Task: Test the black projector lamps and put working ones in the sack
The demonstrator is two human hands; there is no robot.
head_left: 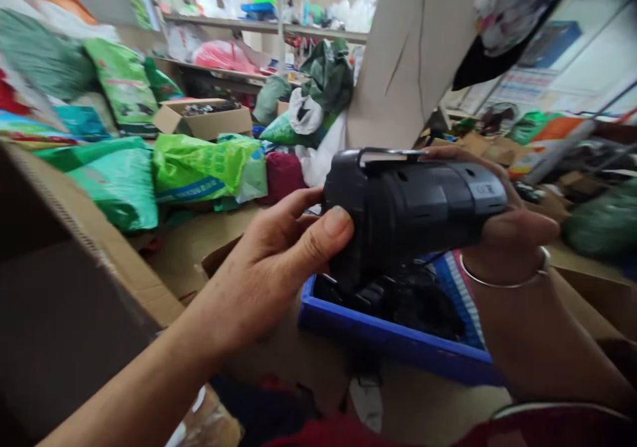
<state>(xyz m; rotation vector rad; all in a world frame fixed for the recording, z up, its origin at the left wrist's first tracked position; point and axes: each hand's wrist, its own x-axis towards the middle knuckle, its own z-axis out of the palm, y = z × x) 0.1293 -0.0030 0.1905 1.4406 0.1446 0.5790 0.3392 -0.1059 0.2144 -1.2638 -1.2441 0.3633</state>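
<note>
Both hands hold up a large black flashlight (pixel 413 208) with a wide head at the left, a long body and a thin handle along its top. My left hand (pixel 279 255) grips the head end, thumb pressed on the near side. Around the other end, by a silvery label, my right hand (pixel 520 225) is wrapped, its fingers partly hidden behind the body. Below hangs a blue crate (pixel 388 351) on a lower level, with black items (pixel 413 301) in it that I cannot make out singly. The flashlight is above the crate, apart from it.
An open cardboard box (pixel 94 241) stands close at the left. Green sacks (pixel 199 168) and a box of small parts (pixel 209 122) lie beyond. A pillar (pixel 393 75) rises behind the flashlight, with loaded shelves (pixel 318 34) at the back. Bags fill the right.
</note>
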